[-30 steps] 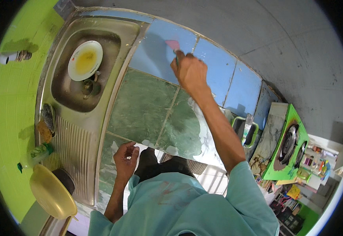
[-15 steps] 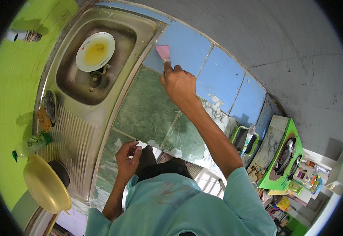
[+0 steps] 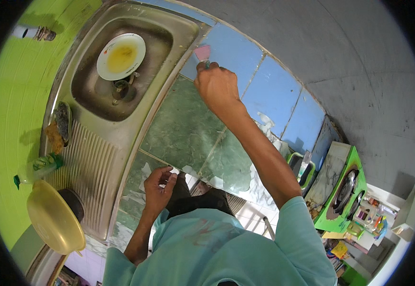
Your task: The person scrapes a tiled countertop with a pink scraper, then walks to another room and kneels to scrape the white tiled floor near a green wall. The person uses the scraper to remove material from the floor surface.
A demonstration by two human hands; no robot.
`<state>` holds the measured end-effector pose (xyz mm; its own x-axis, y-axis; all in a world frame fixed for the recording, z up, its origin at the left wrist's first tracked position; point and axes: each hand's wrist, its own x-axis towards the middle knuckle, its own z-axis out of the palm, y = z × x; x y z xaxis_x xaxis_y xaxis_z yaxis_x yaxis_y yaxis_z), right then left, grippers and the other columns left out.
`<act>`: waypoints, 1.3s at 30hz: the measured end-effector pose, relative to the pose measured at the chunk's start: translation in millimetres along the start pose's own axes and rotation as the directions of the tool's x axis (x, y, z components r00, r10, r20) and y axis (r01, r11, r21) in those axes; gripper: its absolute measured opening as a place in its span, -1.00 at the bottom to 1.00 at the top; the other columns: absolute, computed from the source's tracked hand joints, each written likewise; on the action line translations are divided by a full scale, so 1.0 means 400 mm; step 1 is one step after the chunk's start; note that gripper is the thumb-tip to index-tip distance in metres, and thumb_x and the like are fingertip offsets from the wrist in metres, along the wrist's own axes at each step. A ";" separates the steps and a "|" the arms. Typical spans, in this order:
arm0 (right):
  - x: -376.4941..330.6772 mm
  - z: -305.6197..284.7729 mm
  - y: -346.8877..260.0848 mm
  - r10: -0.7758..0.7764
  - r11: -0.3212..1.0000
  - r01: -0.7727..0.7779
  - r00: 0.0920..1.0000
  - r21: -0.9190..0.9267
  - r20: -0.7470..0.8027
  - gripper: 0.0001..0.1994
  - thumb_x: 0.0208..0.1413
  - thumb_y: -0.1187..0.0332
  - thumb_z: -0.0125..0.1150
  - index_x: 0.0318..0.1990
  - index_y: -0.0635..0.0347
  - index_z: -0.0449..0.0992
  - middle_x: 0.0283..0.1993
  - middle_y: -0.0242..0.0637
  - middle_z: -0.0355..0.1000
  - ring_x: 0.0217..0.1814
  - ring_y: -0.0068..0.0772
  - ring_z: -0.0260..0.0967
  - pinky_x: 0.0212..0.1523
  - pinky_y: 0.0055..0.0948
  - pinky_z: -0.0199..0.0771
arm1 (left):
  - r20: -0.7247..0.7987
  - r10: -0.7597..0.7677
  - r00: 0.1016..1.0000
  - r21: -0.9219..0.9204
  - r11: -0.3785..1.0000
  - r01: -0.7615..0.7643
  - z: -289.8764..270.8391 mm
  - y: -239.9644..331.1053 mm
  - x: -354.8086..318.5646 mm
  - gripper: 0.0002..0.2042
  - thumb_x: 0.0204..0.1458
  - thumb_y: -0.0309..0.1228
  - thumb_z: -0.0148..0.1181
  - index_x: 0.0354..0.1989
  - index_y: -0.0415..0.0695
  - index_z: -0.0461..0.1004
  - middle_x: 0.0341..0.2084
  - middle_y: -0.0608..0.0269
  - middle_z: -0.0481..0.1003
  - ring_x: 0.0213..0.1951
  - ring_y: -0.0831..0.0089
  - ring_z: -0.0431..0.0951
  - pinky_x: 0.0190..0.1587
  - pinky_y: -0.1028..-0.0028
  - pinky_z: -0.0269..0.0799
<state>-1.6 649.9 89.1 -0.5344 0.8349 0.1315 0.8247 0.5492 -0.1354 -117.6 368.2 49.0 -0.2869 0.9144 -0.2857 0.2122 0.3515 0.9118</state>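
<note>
My right hand [image 3: 217, 88] is closed around the handle of a scraper [image 3: 202, 53] with a pinkish flat blade. The blade lies against the blue tiles [image 3: 231, 40] beside the sink's far right corner; most of the handle is hidden in my fist. Beneath my forearm spreads the green marbled countertop [image 3: 183, 119], with torn pieces of white marble-patterned covering [image 3: 264, 119] along its right part. My left hand [image 3: 159, 187] hovers by the counter's near edge, fingers loosely curled and thumb apart, with nothing seen in it.
A steel sink [image 3: 86, 102] holds a white plate [image 3: 138, 55] with yellowish liquid and a glass cup [image 3: 121, 90]. Along its left stand a scrubbing pad [image 3: 63, 121], a green-labelled bottle [image 3: 40, 167] and a gold basin [image 3: 55, 219]. A green stove [image 3: 324, 212] sits at right.
My right hand and the scraper have shifted slightly farther away, toward the wall side. The view has moved a little. My left hand stays near the counter edge.
</note>
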 end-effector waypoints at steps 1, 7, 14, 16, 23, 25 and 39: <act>-0.006 0.006 -0.003 -0.003 0.999 0.003 1.000 -0.044 0.011 -0.75 0.01 0.32 0.09 -0.23 0.32 0.49 -0.43 -0.04 0.44 -0.44 -0.03 0.47 -0.45 -0.19 0.46 | -0.004 -0.005 1.000 0.008 1.000 0.005 0.001 -0.001 -0.002 -0.80 0.02 -0.51 0.21 -0.17 -0.25 0.47 -0.48 0.22 0.52 -0.47 0.57 0.50 -0.43 0.56 0.43; 0.011 0.014 0.029 -0.025 0.999 0.024 1.000 -0.025 -0.012 -0.75 0.02 0.31 0.07 -0.22 0.29 0.50 -0.40 -0.04 0.45 -0.46 -0.03 0.47 -0.48 -0.20 0.47 | -0.010 -0.025 1.000 -0.033 0.999 0.025 -0.001 -0.004 -0.003 -0.80 0.03 -0.51 0.21 -0.16 -0.25 0.47 -0.47 0.22 0.52 -0.47 0.58 0.50 -0.43 0.58 0.41; 0.042 0.004 0.086 0.077 0.997 -0.077 0.996 0.015 -0.049 -0.75 0.01 0.24 0.08 -0.29 0.25 0.48 -0.39 -0.03 0.48 -0.38 -0.01 0.49 -0.37 -0.12 0.48 | 0.006 0.009 1.000 -0.064 0.998 -0.009 0.002 -0.010 -0.008 -0.78 0.03 -0.51 0.20 -0.14 -0.24 0.46 -0.47 0.21 0.52 -0.45 0.59 0.50 -0.42 0.58 0.41; 0.010 -0.014 0.084 0.060 0.997 -0.057 0.997 0.045 -0.050 -0.75 0.02 0.24 0.08 -0.27 0.25 0.47 -0.40 -0.03 0.47 -0.39 0.01 0.48 -0.36 -0.10 0.47 | -0.015 0.022 1.000 -0.044 0.999 -0.023 -0.010 -0.015 -0.012 -0.79 0.03 -0.51 0.20 -0.14 -0.24 0.46 -0.47 0.21 0.52 -0.45 0.59 0.50 -0.42 0.58 0.41; -0.334 -0.093 -0.033 0.190 0.978 -0.192 0.981 0.085 0.039 -0.62 0.04 0.26 0.16 0.05 0.07 0.42 -0.49 -0.20 0.36 -0.54 -0.19 0.39 -0.58 -0.23 0.38 | -0.044 -0.046 0.998 -0.034 0.998 0.044 -0.017 -0.044 -0.031 -0.81 0.03 -0.51 0.21 -0.16 -0.23 0.47 -0.47 0.23 0.51 -0.46 0.58 0.49 -0.42 0.57 0.41; -0.459 -0.125 -0.070 0.222 0.969 -0.225 0.974 0.096 0.045 -0.61 0.00 0.33 0.22 0.05 0.04 0.47 -0.56 -0.29 0.30 -0.65 -0.34 0.30 -0.69 -0.36 0.27 | -0.060 -0.061 0.996 -0.028 0.998 0.059 -0.030 -0.040 -0.037 -0.81 0.03 -0.51 0.21 -0.17 -0.23 0.47 -0.48 0.24 0.50 -0.46 0.58 0.49 -0.41 0.57 0.40; -0.533 -0.100 -0.053 0.359 0.925 -0.363 0.932 0.114 0.053 -0.48 -0.03 0.28 0.25 0.16 0.04 0.35 -0.47 -0.28 0.29 -0.58 -0.34 0.36 -0.63 -0.36 0.38 | 0.023 -0.032 0.999 -0.015 0.999 0.032 0.023 -0.016 -0.031 -0.81 0.04 -0.50 0.21 -0.16 -0.22 0.46 -0.47 0.26 0.50 -0.46 0.60 0.48 -0.40 0.58 0.42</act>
<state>102.3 459.0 103.2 -0.2121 0.9770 0.0216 0.9354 0.2094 -0.2849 -106.8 356.3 44.1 -0.2723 0.9070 -0.3211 0.1884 0.3775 0.9066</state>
